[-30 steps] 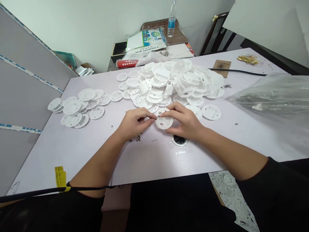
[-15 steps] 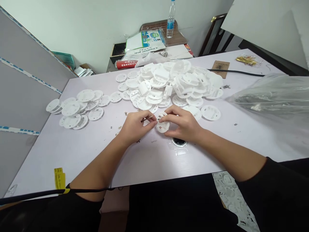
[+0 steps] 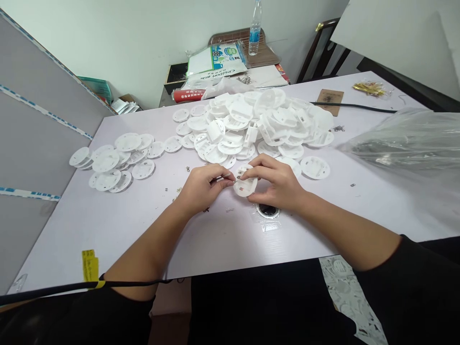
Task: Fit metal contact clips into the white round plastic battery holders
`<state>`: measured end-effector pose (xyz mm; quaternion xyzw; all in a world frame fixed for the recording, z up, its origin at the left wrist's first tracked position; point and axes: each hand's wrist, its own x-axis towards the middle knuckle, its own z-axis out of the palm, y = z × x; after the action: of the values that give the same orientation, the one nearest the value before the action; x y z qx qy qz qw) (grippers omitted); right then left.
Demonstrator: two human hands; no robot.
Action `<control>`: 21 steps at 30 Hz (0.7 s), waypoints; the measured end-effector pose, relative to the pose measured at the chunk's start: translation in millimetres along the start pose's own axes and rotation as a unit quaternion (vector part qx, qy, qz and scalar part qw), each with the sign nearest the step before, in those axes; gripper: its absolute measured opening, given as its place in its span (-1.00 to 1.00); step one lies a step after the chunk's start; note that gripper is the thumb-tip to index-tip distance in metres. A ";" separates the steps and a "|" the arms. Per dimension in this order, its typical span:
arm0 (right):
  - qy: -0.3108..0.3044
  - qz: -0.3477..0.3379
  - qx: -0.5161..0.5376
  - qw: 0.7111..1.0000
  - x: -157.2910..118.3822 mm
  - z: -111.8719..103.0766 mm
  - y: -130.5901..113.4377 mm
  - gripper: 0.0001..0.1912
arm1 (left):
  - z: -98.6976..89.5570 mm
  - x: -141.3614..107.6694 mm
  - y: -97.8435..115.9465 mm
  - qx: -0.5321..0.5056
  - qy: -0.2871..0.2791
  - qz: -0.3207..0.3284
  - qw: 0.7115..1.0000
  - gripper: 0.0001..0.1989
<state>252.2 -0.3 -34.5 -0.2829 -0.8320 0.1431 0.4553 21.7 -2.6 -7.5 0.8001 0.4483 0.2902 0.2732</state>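
Observation:
My right hand (image 3: 275, 182) grips a round white plastic cover (image 3: 245, 188) by its edge, tilted up so its slotted inner face shows. Small metal pieces sit near the cover's upper left. Close against the cover's left side, my left hand (image 3: 208, 187) is pinched, thumb and forefinger together on a tiny, thin piece too small to name. Beyond both hands lies a big heap of similar white covers (image 3: 240, 112). Just below my right hand, a round dark disc with a white rim (image 3: 268, 211) is taped to the table.
A smaller group of white covers (image 3: 106, 161) lies at the left. Tiny metal parts (image 3: 178, 190) are scattered beside my left hand. At the right lies a clear plastic bag (image 3: 402, 143); behind it are a brown card (image 3: 329, 101) and gold-coloured pieces (image 3: 370, 88). A black cable (image 3: 64, 288) crosses the front left.
The white cover in my right hand has turned slightly, showing more of its inner face. My left fingers stay pinched at its left edge.

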 end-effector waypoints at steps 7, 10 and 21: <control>0.000 -0.020 0.052 0.998 1.8 -3.1 -1.6 -0.68 | -7.6 -0.3 0.4 -0.098 -0.048 -0.103 0.989 -0.80; -0.004 -0.037 0.079 0.996 2.9 -4.7 -3.9 -0.70 | -12.5 0.7 1.3 -0.201 -0.092 -0.127 0.967 -0.62; 0.024 -0.083 0.137 0.987 6.2 -4.8 -9.6 -0.64 | -17.8 -0.3 -2.5 -0.399 -0.176 -0.185 0.881 -0.62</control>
<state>250.4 -4.3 -22.9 -0.1512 -0.8140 0.2103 0.5200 7.5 1.4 2.8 0.5638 0.3784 0.2433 0.6926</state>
